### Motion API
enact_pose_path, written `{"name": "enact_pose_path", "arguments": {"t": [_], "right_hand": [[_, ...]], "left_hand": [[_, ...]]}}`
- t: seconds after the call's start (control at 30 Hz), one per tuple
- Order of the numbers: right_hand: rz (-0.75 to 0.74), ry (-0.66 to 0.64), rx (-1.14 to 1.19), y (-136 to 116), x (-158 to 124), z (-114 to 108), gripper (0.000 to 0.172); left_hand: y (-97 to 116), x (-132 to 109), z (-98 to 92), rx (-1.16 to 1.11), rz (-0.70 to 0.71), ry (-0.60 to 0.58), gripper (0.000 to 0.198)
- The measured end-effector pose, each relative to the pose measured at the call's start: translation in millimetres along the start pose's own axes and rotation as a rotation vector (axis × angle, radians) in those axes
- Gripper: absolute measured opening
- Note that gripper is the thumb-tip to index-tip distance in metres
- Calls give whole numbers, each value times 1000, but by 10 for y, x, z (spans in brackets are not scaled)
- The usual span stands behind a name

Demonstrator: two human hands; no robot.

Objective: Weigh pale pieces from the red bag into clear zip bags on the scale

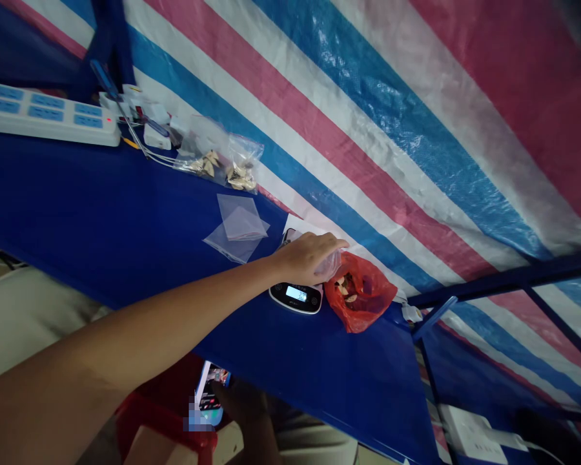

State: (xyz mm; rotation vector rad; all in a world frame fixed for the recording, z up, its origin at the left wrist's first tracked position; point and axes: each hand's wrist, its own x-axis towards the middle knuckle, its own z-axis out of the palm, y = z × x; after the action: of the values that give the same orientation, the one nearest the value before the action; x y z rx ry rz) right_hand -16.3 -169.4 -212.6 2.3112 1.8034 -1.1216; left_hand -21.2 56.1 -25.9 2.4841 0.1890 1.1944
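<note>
My left hand (pixel 308 256) reaches out over a small digital scale (pixel 295 296) on the blue table (pixel 101 219). Its fingers are curled over a small clear plastic bag (pixel 330 265) that rests on the scale's platform. The scale's display is lit. Right beside the hand, an open red plastic bag (pixel 368 294) holds brown and pale pieces. Two empty clear bags (pixel 237 227) lie flat to the left of the scale. My right hand is out of sight.
Two filled clear bags (pixel 223 161) lie farther back, near white plugs (pixel 150 126) and a white power strip (pixel 43 115). A striped tarp (pixel 392 110) hangs behind the table. A red stool (pixel 174 416) and a phone (pixel 212 395) sit below the table edge.
</note>
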Motion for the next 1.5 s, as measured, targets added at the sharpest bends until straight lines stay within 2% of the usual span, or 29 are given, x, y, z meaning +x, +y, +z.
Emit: {"name": "enact_pose_path", "arguments": {"t": [0.1, 0.17, 0.23, 0.3, 0.33, 0.37, 0.43, 0.5, 0.57, 0.67, 0.73, 0.87, 1.07, 1.17, 1.33, 1.5], "right_hand": [[42, -37, 83, -79, -190, -186, 45], [15, -114, 161, -84, -488, -450, 45], [-42, -287, 235, -39, -882, -863, 39], [-76, -296, 291, 60, -1250, -1402, 37], [-119, -224, 351, 128, -1375, -1692, 39], [-145, -75, 388, 205, -1438, -1976, 42], [-176, 308, 342, 374, -1347, -2473, 39], [-150, 560, 218, 530, -998, -2815, 36], [-80, 628, 59, 639, -528, -2984, 32], [12, 767, -189, 688, 41, -2986, 39], [90, 824, -240, 676, 209, -2906, 46], [122, 881, -303, 649, 206, -2756, 50], [1, 849, -443, 652, 237, -2604, 41], [-25, 897, -453, 650, 304, -2555, 38], [-41, 958, -333, 670, 340, -2570, 35], [-6, 902, -113, 731, 277, -2688, 27]], "left_hand": [[-5, -3, 1, 3, -6, 7, 54], [-14, -5, 4, 2, -8, 5, 54], [-25, -5, 8, 4, -6, -5, 55], [-32, -5, 9, 6, -9, -12, 56], [-32, -5, 8, 6, -14, -14, 57], [-29, -5, 6, 7, -19, -16, 57], [-19, -6, -3, 11, -28, -23, 58], [-7, -7, -12, 18, -29, -28, 58], [-1, -8, -18, 28, -26, -33, 58], [-7, -8, -13, 38, -19, -35, 59], [-16, -6, -2, 41, -10, -32, 59], [-23, -6, 22, 51, 8, -26, 58], [-6, -12, 50, 61, 26, -17, 53], [11, -8, 53, 62, 23, -26, 52], [27, -2, 46, 45, 18, -34, 54], [15, -7, 34, 55, 12, -23, 55]]}}
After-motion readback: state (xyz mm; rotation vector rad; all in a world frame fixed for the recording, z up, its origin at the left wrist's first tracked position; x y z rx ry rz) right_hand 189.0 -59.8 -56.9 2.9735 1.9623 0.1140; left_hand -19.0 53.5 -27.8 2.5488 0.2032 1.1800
